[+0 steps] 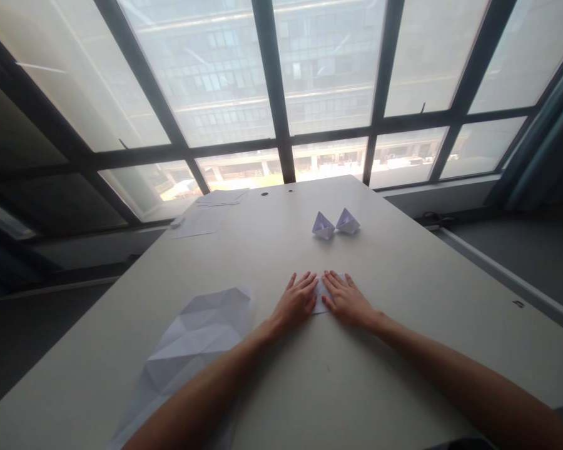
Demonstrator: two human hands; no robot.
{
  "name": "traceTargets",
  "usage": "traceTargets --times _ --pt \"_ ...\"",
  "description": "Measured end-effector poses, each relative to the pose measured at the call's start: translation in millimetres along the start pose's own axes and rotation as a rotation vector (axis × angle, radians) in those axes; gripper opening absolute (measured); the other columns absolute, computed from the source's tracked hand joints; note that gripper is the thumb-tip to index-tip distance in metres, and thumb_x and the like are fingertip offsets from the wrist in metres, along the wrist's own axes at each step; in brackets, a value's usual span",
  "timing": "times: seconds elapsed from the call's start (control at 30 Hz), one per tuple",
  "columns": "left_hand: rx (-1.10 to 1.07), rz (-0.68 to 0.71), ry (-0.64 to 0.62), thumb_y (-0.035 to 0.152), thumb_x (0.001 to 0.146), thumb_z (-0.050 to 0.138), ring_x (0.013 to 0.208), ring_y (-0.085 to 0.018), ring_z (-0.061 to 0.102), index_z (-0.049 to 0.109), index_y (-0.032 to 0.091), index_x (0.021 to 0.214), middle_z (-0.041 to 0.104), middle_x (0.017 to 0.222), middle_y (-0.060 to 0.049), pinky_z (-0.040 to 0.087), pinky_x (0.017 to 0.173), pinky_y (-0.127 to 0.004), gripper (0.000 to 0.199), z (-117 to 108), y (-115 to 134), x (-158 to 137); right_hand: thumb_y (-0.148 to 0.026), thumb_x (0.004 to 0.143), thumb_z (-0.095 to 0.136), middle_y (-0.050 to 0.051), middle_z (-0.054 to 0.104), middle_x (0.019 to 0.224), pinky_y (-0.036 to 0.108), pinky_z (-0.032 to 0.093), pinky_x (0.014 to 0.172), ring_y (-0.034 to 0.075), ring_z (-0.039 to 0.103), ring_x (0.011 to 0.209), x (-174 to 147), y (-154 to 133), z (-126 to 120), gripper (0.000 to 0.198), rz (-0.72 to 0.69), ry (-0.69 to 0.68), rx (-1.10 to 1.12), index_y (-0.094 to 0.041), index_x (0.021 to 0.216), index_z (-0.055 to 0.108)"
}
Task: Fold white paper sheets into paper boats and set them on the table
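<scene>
Both forearms (431, 350) reach from the tabletop's (385, 387) near edge, the left one passing over a creased sheet (187, 350). Left hand (299, 297) and right hand (349, 302) lie palm-down, fingers straight, outer ones apart, upon small paper (321, 295) near the middle. Two folded pieces (323, 226) stand towards the far right corner, before tall windows (328, 69).

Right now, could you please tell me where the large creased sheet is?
In the head view, the creased sheet lies on the table toward the lower left, left of the left hand and partly hidden by the left forearm.
</scene>
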State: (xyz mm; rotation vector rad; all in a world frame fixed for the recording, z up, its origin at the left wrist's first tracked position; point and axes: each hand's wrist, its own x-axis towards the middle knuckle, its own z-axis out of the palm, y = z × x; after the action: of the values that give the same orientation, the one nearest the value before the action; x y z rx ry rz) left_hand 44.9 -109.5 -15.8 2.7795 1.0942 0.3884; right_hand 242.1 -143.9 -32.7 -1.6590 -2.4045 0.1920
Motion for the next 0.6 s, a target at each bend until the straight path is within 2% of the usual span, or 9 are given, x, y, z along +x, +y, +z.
traceTargets --times 0.2,0.37,0.6 --pt "-0.023 -0.014 -0.088 0.035 0.098 0.033 0.146 -0.019 0.022 0.029 0.021 0.151 0.028 0.157 -0.005 0.016 0.119 -0.041 0.054 3.8 -1.0 -0.5 -0.037 0.097 0.026 0.011 0.021 0.158 0.049 0.003 0.118 0.022 0.011 0.147 0.4 -0.2 -0.6 0.062 -0.059 0.019 -0.004 -0.010 0.153 0.022" --pt "0.025 -0.020 -0.110 0.037 0.100 0.028 0.147 -0.018 0.018 0.021 0.022 0.153 0.024 0.158 -0.004 0.011 0.120 -0.041 0.056 4.8 -2.2 -1.5 -0.037 0.098 0.024 0.011 0.021 0.158 0.049 0.007 0.119 0.021 0.014 0.147 0.4 -0.8 -2.2 0.061 -0.081 0.000 0.007 -0.009 0.153 0.021" --pt "0.122 -0.064 -0.201 0.054 0.100 0.014 0.148 -0.023 0.007 0.013 0.017 0.154 0.011 0.160 -0.008 0.006 0.118 -0.050 0.066 3.0 -3.2 -3.4 -0.046 0.098 0.023 0.011 0.018 0.159 0.051 0.005 0.118 0.022 0.011 0.147 0.3 1.5 0.9 0.065 -0.025 -0.008 0.001 -0.012 0.153 0.020"
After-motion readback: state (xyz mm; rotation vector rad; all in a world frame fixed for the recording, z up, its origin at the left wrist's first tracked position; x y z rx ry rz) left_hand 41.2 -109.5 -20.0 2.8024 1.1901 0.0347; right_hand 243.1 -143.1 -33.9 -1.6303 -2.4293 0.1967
